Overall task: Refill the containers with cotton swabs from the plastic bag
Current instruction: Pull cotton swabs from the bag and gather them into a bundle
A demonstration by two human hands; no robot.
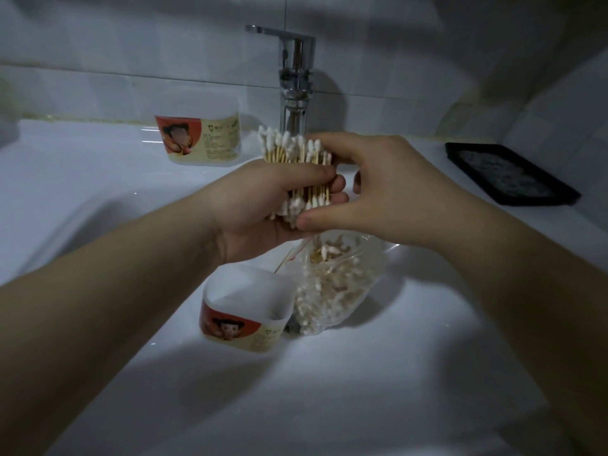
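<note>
My left hand (260, 205) grips a thick bundle of cotton swabs (296, 153) with wooden sticks, held upright above the sink. My right hand (378, 189) cups the bundle from the right, thumb under its lower tips and fingers against its upper tips. Below the hands, an open white container (246, 307) with a red and cream label stands in the sink and looks empty inside. Right beside it lies the clear plastic bag (335, 284), open and full of loose swabs. A second container (204, 139) with the same label stands on the sink ledge at the back left.
A chrome faucet (296, 77) rises behind the hands against the tiled wall. A black tray (510, 172) lies on the ledge at the right. The white sink basin (394, 373) fills the foreground.
</note>
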